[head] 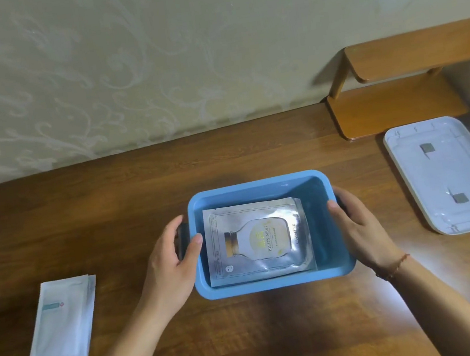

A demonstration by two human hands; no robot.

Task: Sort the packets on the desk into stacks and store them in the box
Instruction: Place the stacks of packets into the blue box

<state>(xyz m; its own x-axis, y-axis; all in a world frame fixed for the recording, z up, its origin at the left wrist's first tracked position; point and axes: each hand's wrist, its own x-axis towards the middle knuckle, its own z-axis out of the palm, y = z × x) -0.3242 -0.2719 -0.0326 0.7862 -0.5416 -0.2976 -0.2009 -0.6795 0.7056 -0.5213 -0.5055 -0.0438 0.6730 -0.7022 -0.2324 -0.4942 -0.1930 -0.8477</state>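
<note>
To do this step well, keep the blue box level and steady between both hands, so the silver packets stacked flat inside stay squared, leaving room for the white stack.

The left hand curls its fingers round the box's left handle, thumb on the rim. The right hand grips the right handle likewise. The white packets lie stacked on the worktop, well out beyond the left fingers, not yet stored. The white lid lies beyond the right fingers.
</note>
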